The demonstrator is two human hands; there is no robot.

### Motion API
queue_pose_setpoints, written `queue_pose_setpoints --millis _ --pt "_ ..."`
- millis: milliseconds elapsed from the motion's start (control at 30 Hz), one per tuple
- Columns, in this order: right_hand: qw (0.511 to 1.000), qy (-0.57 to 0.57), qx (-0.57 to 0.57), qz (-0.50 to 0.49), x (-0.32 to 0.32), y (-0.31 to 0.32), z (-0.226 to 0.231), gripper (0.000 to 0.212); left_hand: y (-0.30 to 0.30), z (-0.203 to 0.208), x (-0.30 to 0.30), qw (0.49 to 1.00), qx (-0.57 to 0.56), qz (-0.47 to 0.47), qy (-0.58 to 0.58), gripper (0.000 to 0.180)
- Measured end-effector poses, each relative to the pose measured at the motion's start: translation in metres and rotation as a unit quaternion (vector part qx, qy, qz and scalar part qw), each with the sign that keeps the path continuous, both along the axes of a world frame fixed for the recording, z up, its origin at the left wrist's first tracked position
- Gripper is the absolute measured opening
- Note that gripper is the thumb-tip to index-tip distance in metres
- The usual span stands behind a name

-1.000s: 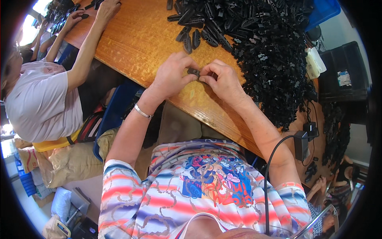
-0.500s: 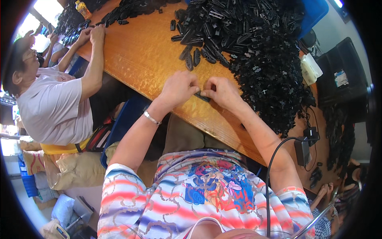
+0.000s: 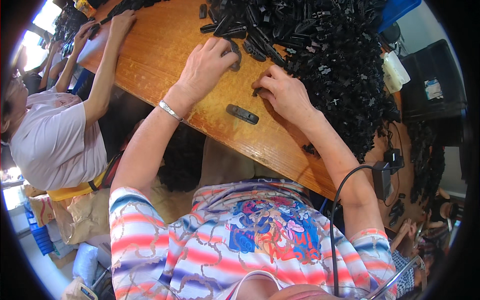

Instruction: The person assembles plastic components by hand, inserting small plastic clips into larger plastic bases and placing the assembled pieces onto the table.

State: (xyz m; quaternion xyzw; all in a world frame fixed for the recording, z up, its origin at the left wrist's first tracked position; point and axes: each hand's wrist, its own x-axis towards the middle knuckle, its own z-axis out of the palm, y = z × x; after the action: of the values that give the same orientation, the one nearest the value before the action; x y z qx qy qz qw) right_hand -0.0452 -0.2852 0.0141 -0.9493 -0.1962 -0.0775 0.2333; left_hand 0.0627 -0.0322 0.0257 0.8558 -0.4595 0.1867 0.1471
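A long black plastic part (image 3: 242,114) with rounded ends lies by itself on the wooden table (image 3: 170,65), below and between my hands. My left hand (image 3: 207,62), with a silver bracelet on its wrist, has reached out to the front of the pile of long black parts (image 3: 250,25). Its fingers are closed round one dark oblong part (image 3: 235,54). Nearer to me, my right hand (image 3: 285,92) pinches a small black piece (image 3: 256,92) beside the heap of small black pieces (image 3: 335,80). The fingers partly cover that piece.
On the left another person (image 3: 60,130) works at the same table with both hands on dark parts. A blue bin (image 3: 397,12) stands behind the heap. A black cable (image 3: 340,200) runs past my right arm to a power adapter (image 3: 382,180).
My hands were together over a part near the table edge; now they are apart. The part stays on the table, my left hand has moved out to the pile and my right hand slightly away.
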Motion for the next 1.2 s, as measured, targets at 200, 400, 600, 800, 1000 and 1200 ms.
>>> queue_pose_setpoints --millis 200,400,600,800,1000,1200 --pt "0.996 -0.006 0.091 0.001 0.001 -0.009 -0.009 0.011 -0.007 -0.002 -0.025 0.997 -0.025 -0.038 0.056 0.025" --pt "0.978 0.015 0.195 -0.073 -0.014 -0.001 -0.006 0.019 -0.011 -0.019 -0.037 0.983 -0.08 -0.002 0.163 0.018" --pt "0.975 -0.034 0.205 -0.083 -0.012 0.013 -0.008 0.019 0.003 -0.016 -0.046 0.967 -0.146 0.047 0.204 0.024" --pt "0.98 -0.04 0.189 -0.055 -0.002 0.021 -0.014 0.018 0.01 -0.028 -0.052 0.967 -0.143 0.075 0.197 0.024" --pt "0.982 -0.021 0.183 -0.044 -0.002 0.016 -0.015 0.017 0.011 -0.03 -0.051 0.966 -0.151 0.076 0.196 0.022" --pt "0.981 -0.023 0.184 -0.054 0.001 0.014 -0.015 0.018 0.0 -0.023 -0.059 0.958 -0.131 0.12 0.226 0.019"
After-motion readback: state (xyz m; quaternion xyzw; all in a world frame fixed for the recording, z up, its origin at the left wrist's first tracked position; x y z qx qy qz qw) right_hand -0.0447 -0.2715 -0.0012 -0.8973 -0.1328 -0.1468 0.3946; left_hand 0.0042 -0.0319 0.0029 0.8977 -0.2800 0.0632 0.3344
